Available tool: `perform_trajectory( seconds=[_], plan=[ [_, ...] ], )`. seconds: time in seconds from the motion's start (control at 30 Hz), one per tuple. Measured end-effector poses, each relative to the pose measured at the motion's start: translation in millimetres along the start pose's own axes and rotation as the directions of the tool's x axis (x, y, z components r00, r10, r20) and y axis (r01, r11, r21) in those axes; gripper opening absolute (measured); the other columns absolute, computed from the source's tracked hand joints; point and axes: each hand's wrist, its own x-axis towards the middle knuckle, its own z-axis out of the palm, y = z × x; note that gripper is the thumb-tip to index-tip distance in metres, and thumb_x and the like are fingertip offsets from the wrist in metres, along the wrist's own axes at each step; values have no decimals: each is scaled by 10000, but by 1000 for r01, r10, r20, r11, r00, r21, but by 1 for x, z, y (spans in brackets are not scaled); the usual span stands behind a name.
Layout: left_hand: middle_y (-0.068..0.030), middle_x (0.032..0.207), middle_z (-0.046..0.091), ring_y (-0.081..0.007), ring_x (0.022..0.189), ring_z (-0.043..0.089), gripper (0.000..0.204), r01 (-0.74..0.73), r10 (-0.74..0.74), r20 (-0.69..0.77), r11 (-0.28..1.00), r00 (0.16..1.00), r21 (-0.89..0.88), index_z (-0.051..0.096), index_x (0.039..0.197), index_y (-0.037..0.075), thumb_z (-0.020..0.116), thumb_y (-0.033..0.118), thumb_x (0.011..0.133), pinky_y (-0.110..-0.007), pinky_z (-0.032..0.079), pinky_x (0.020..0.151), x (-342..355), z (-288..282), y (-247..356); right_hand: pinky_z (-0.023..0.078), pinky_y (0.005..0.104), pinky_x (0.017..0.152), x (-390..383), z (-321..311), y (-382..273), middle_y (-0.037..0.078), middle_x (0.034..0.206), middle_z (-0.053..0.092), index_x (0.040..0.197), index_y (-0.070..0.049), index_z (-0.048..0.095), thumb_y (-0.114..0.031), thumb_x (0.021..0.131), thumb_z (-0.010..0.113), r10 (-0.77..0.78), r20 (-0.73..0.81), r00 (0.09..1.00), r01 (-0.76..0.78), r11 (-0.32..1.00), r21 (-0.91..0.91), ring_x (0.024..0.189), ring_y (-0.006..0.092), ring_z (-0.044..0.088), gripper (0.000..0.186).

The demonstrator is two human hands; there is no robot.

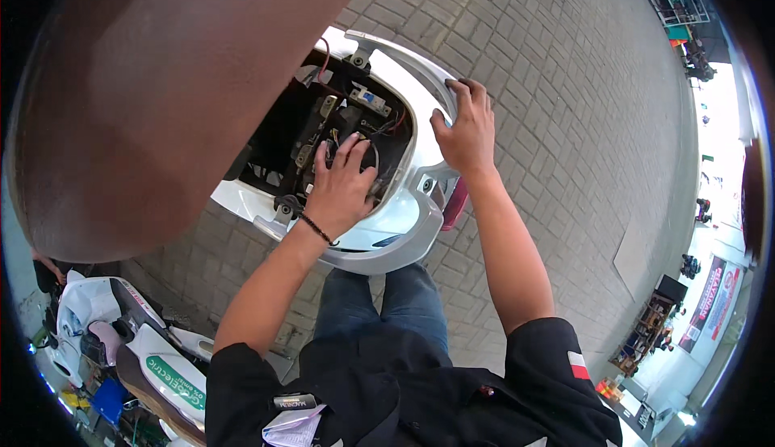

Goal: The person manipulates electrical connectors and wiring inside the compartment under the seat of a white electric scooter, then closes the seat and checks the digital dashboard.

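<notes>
- your scooter's tail, body panel (404, 96) in glossy white plastic, sits around the center and toward eleven o'clock; its rounded rear end points to four o'clock, and its long axis runs from ten to four.
- a grab rail (363, 264), smooth, silver-grey and curved, wraps that end; the glossy red tail light (457, 205) shows at three o'clock.
- the brown seat (178, 108), smooth and leather-like with a rounded end, is tipped up at ten o'clock, its near edge slanting from one to seven.
- the dark under-seat compartment (397, 152) at eleven o'clock holds metal brackets, a blue-and-white block (370, 100) and thin wires; a red wire (324, 59) loops at its upper edge.
- your left hand (343, 187), at ten o'clock near center, reaches into the compartment, fingers spread and slightly bent over the wiring; you cannot tell whether they pinch anything. a dark beaded bracelet (317, 229) circles that wrist.
- your right hand (470, 136), at two o'clock, rests on the rail, thumb and bent fingers apart.
- below lie rectangular, rough grey paving blocks (557, 164).
</notes>
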Motion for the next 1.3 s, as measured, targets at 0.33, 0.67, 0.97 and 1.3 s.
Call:
perform_trajectory(
  seconds=[0.33, 0.67, 0.97, 1.3],
  plan=[
    [-93, 1124, 622, -276, 1145, 549, 384, 99, -123, -133, 980, 983, -175, 723, 1106, 77, 754, 142, 728, -463, 352, 1052, -8, -12, -15, 445, 467, 1025, -1, -2, -2, 152, 1356, 533, 1301, -95, 582, -223, 824, 710, 26, -5, 1000, -26, 1000, 9, 1240, 373, 546, 510],
    [-88, 1004, 690, -285, 1003, 608, 303, 107, -159, -104, 915, 982, -389, 732, 1093, 82, 737, 105, 792, -400, 453, 910, -9, -16, -26, 462, 460, 1025, 0, -2, 0, 157, 1329, 543, 1287, -87, 597, -215, 825, 709, 27, -15, 1000, -27, 999, 39, 1227, 374, 557, 492],
    [-71, 1022, 665, -279, 1049, 589, 360, -117, 107, -52, 961, 993, -250, 707, 1149, 62, 750, 65, 792, -424, 440, 918, -23, -11, -18, 467, 463, 1019, 0, -1, 0, 159, 1330, 545, 1281, -83, 602, -223, 825, 710, 28, -24, 999, -26, 998, 52, 1232, 373, 554, 489],
    [-118, 1029, 682, -286, 945, 649, 412, 56, -69, -40, 960, 997, -273, 671, 1254, 46, 720, 89, 846, -401, 510, 846, -11, 2, 8, 464, 475, 1004, 1, 1, 1, 166, 1321, 551, 1262, -78, 617, -237, 816, 708, 21, -29, 999, -19, 997, 74, 1232, 368, 550, 482]
  ],
)
